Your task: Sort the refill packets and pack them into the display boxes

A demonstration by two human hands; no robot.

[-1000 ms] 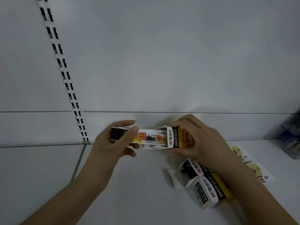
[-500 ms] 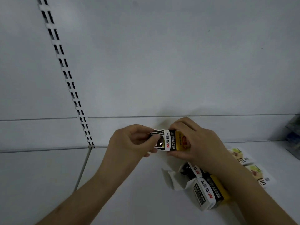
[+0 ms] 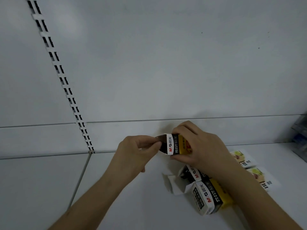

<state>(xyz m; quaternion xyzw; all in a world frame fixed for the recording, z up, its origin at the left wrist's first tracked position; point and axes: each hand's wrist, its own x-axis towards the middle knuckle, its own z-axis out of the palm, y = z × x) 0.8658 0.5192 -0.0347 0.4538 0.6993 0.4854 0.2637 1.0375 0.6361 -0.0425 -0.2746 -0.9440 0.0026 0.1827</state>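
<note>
A small black, white and yellow display box is held above the white shelf. My right hand grips its yellow end. My left hand is at its open left end, with thumb and fingers pinched on a dark flap or packet end there; I cannot tell which. Below my right wrist two more display boxes lie on the shelf: a closed one and an open one with its white flaps spread. Two loose refill packets lie flat to the right.
The shelf's white back panel rises behind the hands, with a slotted upright rail at the left. A seam runs down the shelf at the left. A clear plastic holder stands at the far right edge.
The long packet bundle that stuck out of the box a second ago has gone into it. My left hand has moved right up to the box's open end.
</note>
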